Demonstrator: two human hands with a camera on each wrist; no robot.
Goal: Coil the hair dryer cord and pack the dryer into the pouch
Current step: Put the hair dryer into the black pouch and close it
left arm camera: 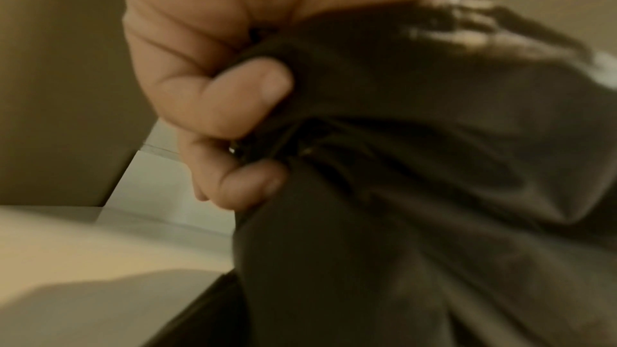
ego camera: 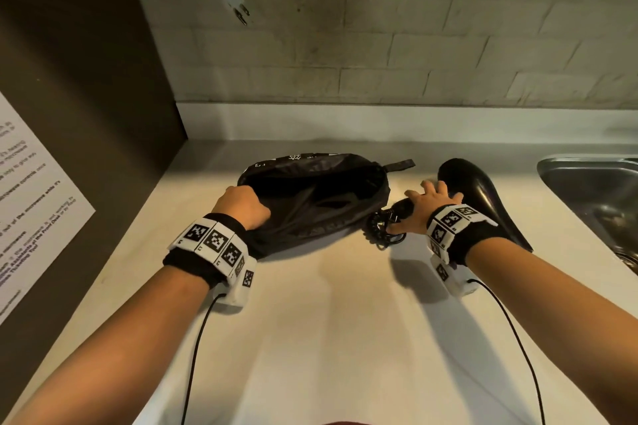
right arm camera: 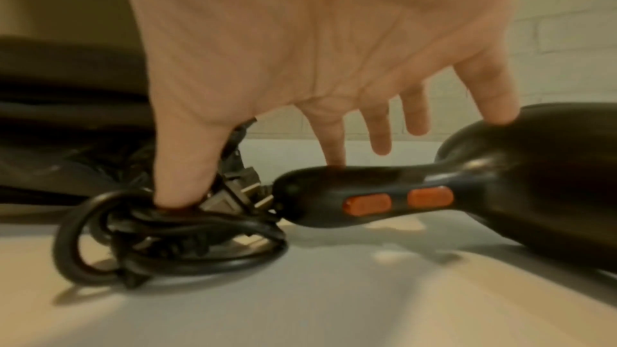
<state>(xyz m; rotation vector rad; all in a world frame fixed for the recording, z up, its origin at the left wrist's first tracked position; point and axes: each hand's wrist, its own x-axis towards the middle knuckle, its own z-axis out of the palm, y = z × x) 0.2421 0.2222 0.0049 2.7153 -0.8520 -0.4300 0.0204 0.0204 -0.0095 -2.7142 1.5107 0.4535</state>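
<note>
A black fabric pouch [ego camera: 317, 197] lies on the pale counter [ego camera: 328, 321] with its mouth gaping toward me. My left hand [ego camera: 241, 205] grips the pouch's left rim; its curled fingers [left arm camera: 240, 99] pinch the dark cloth [left arm camera: 434, 168]. To the right lies the black hair dryer [ego camera: 476, 190], with two orange buttons on its handle [right arm camera: 367, 202]. Its cord [ego camera: 383, 231] sits coiled at the handle's end, the plug among the loops. My right hand [ego camera: 414, 207] is spread over the handle: the thumb [right arm camera: 180, 181] presses the cord coil [right arm camera: 167, 234], and fingertips touch the handle and body.
A steel sink [ego camera: 593, 190] is set into the counter at the far right. A dark cabinet side with a printed notice [ego camera: 31, 200] walls off the left. A white cord with a plug [ego camera: 238, 0] hangs on the tiled wall behind.
</note>
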